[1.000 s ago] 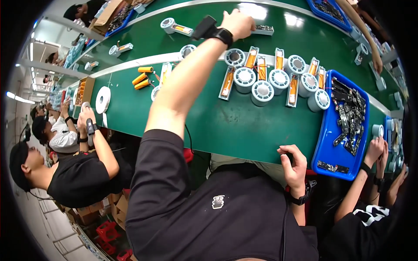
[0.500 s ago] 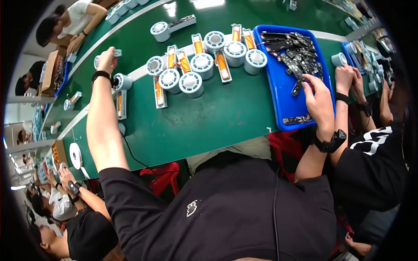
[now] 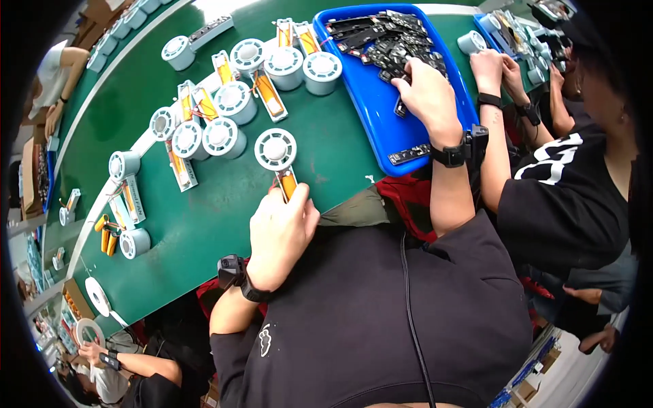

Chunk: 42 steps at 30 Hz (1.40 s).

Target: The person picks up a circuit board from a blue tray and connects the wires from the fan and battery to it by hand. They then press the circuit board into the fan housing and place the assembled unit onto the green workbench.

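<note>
My left hand (image 3: 282,228) is closed round the handle of a pale blue handheld fan (image 3: 276,149), near the table's front edge. Its round slotted head points away from me, and an orange battery (image 3: 289,185) shows in the open handle. Over the blue tray (image 3: 373,139), my right hand (image 3: 430,98) has its thumb and fingers closed on a black circuit board at the edge of a heap of circuit boards (image 3: 391,44). The fingertips partly hide that board. One more circuit board strip (image 3: 410,155) lies apart at the tray's near end.
Several fan bodies (image 3: 235,100) with orange batteries stand in a cluster left of the tray. Loose orange batteries (image 3: 107,239) and a white tape roll (image 3: 97,296) lie at the left. A co-worker's hands (image 3: 487,68) are close beyond the tray's right side.
My left hand has come back from the far left with a fan in it. My right hand stays at the boards in the tray. The whole view has shifted, moving the table's things leftward.
</note>
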{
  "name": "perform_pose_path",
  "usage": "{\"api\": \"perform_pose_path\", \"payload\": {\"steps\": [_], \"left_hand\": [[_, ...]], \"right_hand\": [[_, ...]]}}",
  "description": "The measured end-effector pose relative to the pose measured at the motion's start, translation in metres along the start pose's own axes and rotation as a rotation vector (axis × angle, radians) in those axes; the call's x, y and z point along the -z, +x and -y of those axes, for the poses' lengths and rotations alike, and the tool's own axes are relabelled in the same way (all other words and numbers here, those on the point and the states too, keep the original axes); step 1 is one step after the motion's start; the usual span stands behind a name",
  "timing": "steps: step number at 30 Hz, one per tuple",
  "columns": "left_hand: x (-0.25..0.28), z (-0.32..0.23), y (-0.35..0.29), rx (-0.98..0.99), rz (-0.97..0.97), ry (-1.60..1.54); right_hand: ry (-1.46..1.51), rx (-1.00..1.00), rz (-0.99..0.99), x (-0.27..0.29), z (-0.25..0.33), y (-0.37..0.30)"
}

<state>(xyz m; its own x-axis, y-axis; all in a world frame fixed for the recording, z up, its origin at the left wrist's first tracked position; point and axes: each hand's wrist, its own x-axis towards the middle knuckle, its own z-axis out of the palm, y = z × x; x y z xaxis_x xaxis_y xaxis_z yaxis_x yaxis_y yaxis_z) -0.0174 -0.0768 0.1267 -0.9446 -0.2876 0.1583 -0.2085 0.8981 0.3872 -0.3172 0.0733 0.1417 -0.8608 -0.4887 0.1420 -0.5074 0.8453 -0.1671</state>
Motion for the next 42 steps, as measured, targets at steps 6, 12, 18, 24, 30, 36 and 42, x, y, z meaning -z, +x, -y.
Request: {"api": "perform_pose_path", "payload": {"steps": [6, 12, 18, 24, 30, 36, 42], "left_hand": [[-0.014, 0.005, 0.009, 0.034, -0.122, -0.088], [0.059, 0.043, -0.027, 0.135, -0.126, -0.470], [0.058, 0.038, -0.024, 0.420, 0.227, -1.537], [0.045, 0.052, -0.047, 0.540, 0.161, -1.404], [0.026, 0.048, -0.032, 0.564, -0.066, -1.344], [0.006, 0.047, -0.009, 0.485, -0.188, -1.366], [0.002, 0.039, -0.007, 0.420, -0.166, -1.341]], "right_hand": [[0.152, -0.044, -0.099, 0.005, -0.011, -0.001], [0.821, 0.119, -0.159, 0.032, 0.023, -0.055], [1.027, 1.020, 0.195, 0.020, 0.114, -0.108], [1.040, 0.745, 0.253, 0.003, 0.144, -0.104], [0.814, 0.810, 0.157, -0.032, 0.152, -0.096], [1.108, 0.525, 0.305, -0.037, 0.148, -0.100], [1.063, 0.648, -0.003, -0.044, 0.154, -0.107]]}}
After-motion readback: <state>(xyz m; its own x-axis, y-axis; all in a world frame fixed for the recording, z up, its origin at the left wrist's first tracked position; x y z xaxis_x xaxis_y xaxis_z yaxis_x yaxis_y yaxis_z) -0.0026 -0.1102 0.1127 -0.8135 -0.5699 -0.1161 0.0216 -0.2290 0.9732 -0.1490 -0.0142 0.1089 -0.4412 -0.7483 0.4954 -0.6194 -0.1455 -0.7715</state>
